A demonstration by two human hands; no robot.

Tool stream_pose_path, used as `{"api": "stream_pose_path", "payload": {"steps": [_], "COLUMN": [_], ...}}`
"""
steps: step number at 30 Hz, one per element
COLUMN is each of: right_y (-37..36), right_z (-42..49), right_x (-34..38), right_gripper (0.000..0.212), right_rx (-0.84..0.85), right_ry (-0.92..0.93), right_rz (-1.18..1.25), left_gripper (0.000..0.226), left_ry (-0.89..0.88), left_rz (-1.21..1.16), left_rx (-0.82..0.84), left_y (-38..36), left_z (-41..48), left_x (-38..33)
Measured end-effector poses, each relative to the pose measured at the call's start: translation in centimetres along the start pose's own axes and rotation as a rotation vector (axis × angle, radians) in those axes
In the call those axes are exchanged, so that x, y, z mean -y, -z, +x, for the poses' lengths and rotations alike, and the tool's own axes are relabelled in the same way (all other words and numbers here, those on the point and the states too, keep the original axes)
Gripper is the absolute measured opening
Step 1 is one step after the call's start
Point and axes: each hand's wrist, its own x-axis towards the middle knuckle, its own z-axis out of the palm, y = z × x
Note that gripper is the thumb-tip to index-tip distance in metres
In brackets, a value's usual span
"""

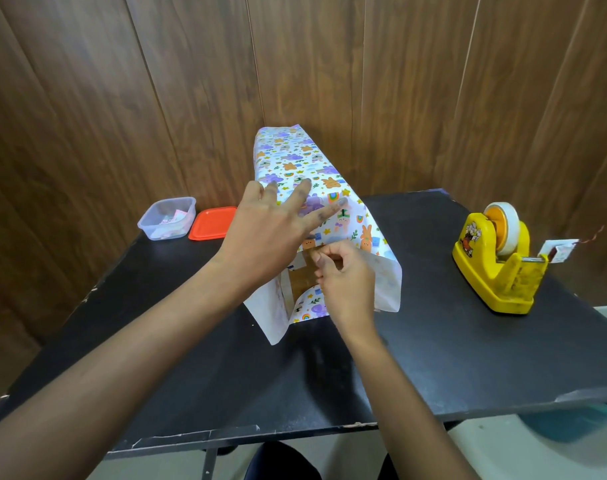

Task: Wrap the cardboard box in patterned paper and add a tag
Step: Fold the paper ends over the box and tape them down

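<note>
The box (300,280), mostly covered in patterned paper (295,157), lies mid-table (451,341), its near end open. The left hand (260,233) presses on top with fingers spread. The right hand (343,275) has curled fingers pinching the paper's near edge. A tape dispenser (496,265) stands well to the right.

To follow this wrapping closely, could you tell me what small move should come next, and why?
Probably fold the paper down over the near end: the right hand pinches its top edge there, cardboard shows, side flaps stand open, and the left hand steadies the top.
</note>
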Motion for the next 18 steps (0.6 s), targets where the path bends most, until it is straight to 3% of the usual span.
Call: {"api": "stream_pose_path", "payload": {"steps": [5,11,18], "right_y": [-1.6,-2.4,-1.7], "right_z": [0.2,0.5,0.6], "right_x": [-0.8,-0.5,-2.3], "right_gripper": [0.017,0.013,0.042], "right_rx": [-0.186,-0.26,-0.212], "right_ry": [0.039,0.013,-0.279], "right_rz": [0.021,0.016,0.124], "left_gripper": [0.074,0.068,0.07], "left_ry": [-0.004,-0.005,0.001], "left_rz": [-0.017,-0.02,-0.05], "left_rx": [-0.004,-0.012,-0.024], "left_y": [0.1,0.2,0.1], "left_z": [0.0,0.0,-0.2], "left_x": [0.0,0.1,0.0]}}
